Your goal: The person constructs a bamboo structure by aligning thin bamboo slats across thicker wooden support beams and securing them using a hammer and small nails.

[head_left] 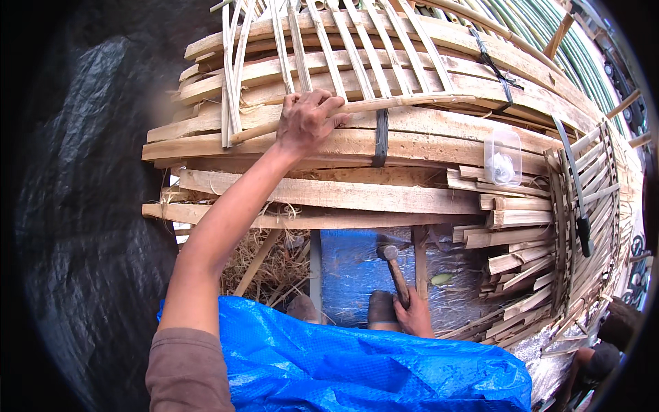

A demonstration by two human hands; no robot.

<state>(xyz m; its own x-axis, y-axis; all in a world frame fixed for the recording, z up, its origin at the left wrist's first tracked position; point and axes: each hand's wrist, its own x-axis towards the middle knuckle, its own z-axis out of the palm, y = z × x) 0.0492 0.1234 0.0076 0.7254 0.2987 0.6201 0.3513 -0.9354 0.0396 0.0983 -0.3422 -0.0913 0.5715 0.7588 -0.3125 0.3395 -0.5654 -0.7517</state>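
My left hand (310, 122) is closed over a long bamboo strip (405, 101), which lies crosswise over the near ends of several narrow slats (328, 51). The slats run away from me and rest on stacked wooden boards (419, 127). Lower down, beside my leg, my right hand (414, 317) grips a hammer (397, 276) by its wooden handle. The hammer's metal head points away from me, below the boards. Part of the right hand is hidden by a blue plastic sheet (357, 367) over my lap.
A clear plastic tub (504, 158) holding small items stands at the right of the boards. Bundled split bamboo (518, 233) and a sickle-like tool with a black handle (584, 233) are farther right. Dark sheeting (96, 206) hangs left. Another person (597, 364) is at lower right.
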